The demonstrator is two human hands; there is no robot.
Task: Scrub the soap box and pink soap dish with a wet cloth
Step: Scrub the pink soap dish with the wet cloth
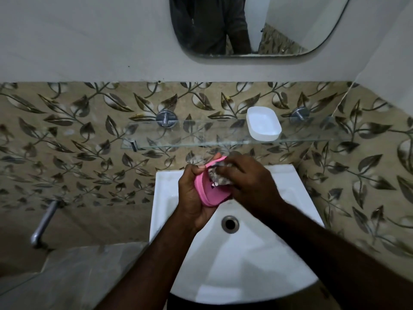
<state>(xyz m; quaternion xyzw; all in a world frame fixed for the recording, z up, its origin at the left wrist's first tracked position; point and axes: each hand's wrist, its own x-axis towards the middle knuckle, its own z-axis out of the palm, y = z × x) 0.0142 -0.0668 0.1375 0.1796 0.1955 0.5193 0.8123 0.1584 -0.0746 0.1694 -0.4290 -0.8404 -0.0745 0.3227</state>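
Observation:
My left hand (194, 198) grips the pink soap dish (211, 193) from the left and holds it tilted over the back of the white sink (257, 253). A crumpled grey-white cloth (218, 176) lies pressed into the dish's upper part, with my right hand (250, 180) closed over it. Most of the cloth is hidden under those fingers. The white soap box (263, 126) stands on the glass shelf (190, 133) above the sink, right of the middle, apart from both hands.
A mirror (257, 25) hangs on the wall above. Two chrome brackets (166, 118) hold the shelf against the leaf-patterned tiles. The sink drain (230, 223) lies just below the hands. A chrome pipe (43, 222) juts out at the lower left.

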